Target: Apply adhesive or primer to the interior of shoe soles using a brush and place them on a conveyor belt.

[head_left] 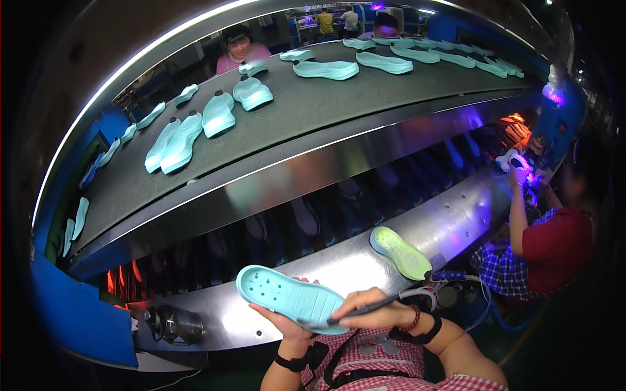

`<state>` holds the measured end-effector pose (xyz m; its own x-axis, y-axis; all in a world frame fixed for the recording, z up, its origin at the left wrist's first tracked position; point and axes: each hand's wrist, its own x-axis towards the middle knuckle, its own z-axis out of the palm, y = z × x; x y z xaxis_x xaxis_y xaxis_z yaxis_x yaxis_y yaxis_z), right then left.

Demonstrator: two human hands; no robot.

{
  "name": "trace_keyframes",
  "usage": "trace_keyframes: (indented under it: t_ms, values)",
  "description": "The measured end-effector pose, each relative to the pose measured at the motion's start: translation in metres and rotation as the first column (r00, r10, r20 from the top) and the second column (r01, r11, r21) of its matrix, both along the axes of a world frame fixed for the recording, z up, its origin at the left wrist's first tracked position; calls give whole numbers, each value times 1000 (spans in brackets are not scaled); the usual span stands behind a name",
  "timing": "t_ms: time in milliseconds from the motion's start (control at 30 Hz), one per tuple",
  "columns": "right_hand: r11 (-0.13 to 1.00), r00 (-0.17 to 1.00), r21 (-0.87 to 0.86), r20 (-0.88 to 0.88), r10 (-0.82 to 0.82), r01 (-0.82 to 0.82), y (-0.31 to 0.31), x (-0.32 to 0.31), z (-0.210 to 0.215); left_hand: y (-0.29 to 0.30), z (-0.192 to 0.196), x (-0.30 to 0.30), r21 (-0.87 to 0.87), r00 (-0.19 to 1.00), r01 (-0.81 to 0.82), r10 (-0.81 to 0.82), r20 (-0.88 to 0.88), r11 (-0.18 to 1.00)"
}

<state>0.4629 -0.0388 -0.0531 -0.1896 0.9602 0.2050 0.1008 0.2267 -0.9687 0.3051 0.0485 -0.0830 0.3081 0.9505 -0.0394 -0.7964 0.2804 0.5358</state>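
Note:
A pale turquoise shoe sole (264,287) lies across my left hand (287,320), which grips it from beneath with the fingers showing along its far edge. Several small holes dot its wider left end, and ridges cross the middle. My right hand (375,310) is closed around a slim dark-handled brush (347,317). The brush's tip touches the sole's right end, where motion blurs it. Beyond my right hand, a yellow-green shoe sole (405,255) with a bluish rim rests on the metal ledge (352,260).
A dark conveyor belt (280,101) carries several turquoise soles, above a slatted lower conveyor (306,218) with dim soles. A metal container (179,324) stands at the ledge's left end. Right of me, a co-worker in red (561,251) handles a sole; another person (241,52) faces the belt's far side.

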Motion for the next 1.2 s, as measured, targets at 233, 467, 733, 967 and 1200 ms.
trace_keyframes:
  t_ms: [233, 467, 733, 967, 1200]
  values:
    - [985, 984, -106, -102, -148, 137, -3, 8, -5, -3, 10, 2, 20, 1000, -23, 22, 22, 1000]
    - [982, 937, -190, -342, -71, 5, -20, 9, 3, -9, 7, -5, 28, 999, -50, 49, 22, 998]
    - [996, 982, -42, -177, 69, -78, -23, 25, 14, -1, 10, -3, 103, 997, 10, -18, 79, 995]
    - [984, 968, 87, -183, 169, -155, -10, 23, -2, 10, 15, -9, 208, 982, 86, -118, 147, 974]
    - [958, 642, -267, -754, -140, -105, -15, -2, -10, -12, 39, -9, -71, 991, -18, 9, -131, 997]
